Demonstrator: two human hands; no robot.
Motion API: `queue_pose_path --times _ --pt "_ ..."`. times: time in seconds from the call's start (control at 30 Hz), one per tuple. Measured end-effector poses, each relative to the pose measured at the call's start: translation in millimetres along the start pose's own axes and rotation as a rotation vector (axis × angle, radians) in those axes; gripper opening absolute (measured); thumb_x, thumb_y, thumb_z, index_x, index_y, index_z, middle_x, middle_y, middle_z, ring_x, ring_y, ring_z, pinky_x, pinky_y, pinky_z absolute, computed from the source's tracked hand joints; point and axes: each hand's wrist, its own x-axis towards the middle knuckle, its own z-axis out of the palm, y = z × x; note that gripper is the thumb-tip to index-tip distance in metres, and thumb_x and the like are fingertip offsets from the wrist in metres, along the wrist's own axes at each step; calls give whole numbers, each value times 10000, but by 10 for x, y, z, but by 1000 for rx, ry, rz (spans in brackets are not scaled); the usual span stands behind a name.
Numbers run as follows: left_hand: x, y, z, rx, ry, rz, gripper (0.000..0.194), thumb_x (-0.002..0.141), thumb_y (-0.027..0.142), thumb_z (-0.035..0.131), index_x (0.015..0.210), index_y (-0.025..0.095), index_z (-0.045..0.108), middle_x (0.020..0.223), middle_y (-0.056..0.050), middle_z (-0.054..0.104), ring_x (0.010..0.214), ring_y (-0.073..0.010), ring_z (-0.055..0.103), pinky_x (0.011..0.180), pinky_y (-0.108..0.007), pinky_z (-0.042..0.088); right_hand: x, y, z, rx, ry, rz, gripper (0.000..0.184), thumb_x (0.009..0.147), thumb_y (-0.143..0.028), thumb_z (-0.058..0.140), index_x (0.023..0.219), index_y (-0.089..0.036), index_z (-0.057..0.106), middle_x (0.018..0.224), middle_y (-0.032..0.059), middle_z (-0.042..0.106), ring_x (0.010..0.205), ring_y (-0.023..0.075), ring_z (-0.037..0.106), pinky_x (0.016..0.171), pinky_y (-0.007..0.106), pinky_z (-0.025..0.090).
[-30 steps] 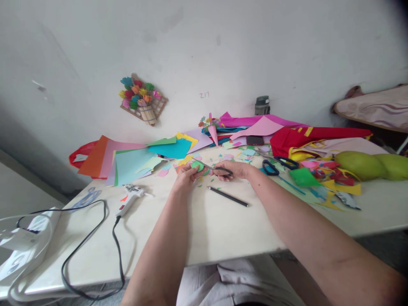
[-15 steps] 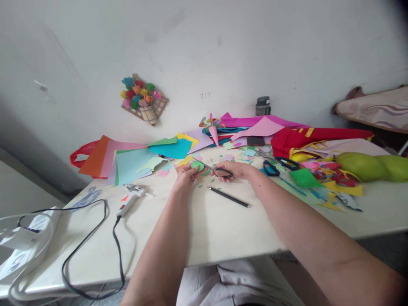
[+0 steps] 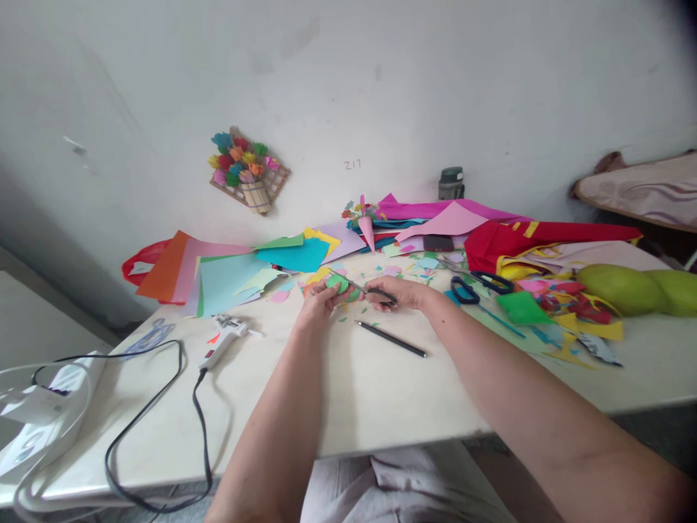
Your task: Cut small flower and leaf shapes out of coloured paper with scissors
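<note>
A small bit of green paper [image 3: 340,282] is held up over the near side of the mess, in the middle of the table [image 3: 403,407]. It is pinched between the thumb and fingers of the left hand [image 3: 321,299], and it sticks out past the fingertips, to the right and a little away from the body. The left hand is nearest to it. No clear long way can be told for it, as it looks almost round and is partly hidden by the fingers.

The black-handled scissors [image 3: 380,293] are held in the right hand [image 3: 400,292], with the fingers closed around the handles. They are long and thin, and they are pointed left and a bit away, across the gap between the 2 hands. Their tips are at the far side of the green paper, so the paper lies to the left of the right hand. How wide the blades are spread cannot be told.

Just nearer to the body, a black pen [image 3: 390,338] is laid slanting, with its thin tip to the left and away. Around the hands, little paper scraps [image 3: 280,296] are scattered.
</note>
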Motion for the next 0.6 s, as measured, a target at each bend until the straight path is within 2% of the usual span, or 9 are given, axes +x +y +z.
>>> queue_pose_path --times 0.33,0.6 --pt "-5 1 7 -3 15 -5 257 580 243 831 759 112 701 810 -56 702 777 -208 702 828 -337 552 2 -1 -6 1 -10 -6 163 729 -284 500 811 -163 570 520 -22 541 436 98 460 411 222 226" --pt "-11 11 26 -15 24 -16 266 573 235 829 767 107 699 808 -52 703 781 -208 703 844 -336 553 19 -2 1 33 -14 -16 118 723 -245 477 772 -165 548 480 -40 476 424 99 438 414 225 230"
